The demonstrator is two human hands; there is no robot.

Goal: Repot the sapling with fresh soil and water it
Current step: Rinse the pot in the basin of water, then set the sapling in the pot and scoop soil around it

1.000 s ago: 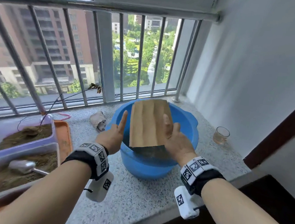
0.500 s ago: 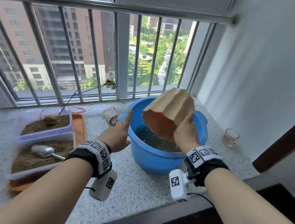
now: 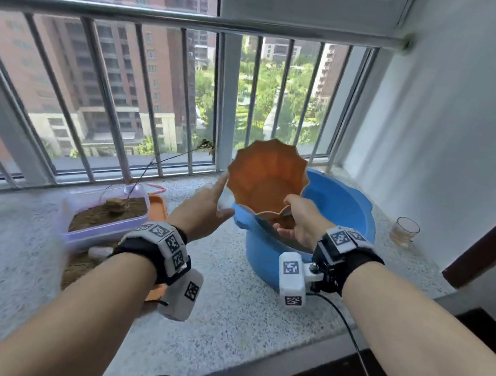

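Head view: orange fluted pot (image 3: 265, 177) is held tipped, mouth toward us, over the near-left rim of the blue basin (image 3: 341, 205). It looks empty inside. Our right hand (image 3: 301, 222) has the grip on it: fingers curled round the pot's lower rim, thumb inside as far as we can tell. Left hand (image 3: 206, 211) holds nothing, fingers loosely extended, index tip at or just beside the pot's left edge; contact unclear.

Sapling (image 3: 162, 164) is not in the pot yet. Its thin stem leans up and right out of the soil in the lilac tray (image 3: 105, 220), which sits on the table (image 3: 225, 310) left of the basin. An orange saucer (image 3: 156, 211) lies just behind and partly under that tray. A glass cup (image 3: 403, 232) stands well right of the basin, near the wall.

Our read: step in hand is getting the empty pot upright and set down by the soil. Advice: bring the left hand onto the wall for a two-hand hold, level it before leaving the basin so any drips fall inside, and land it clear of the leaning stem.
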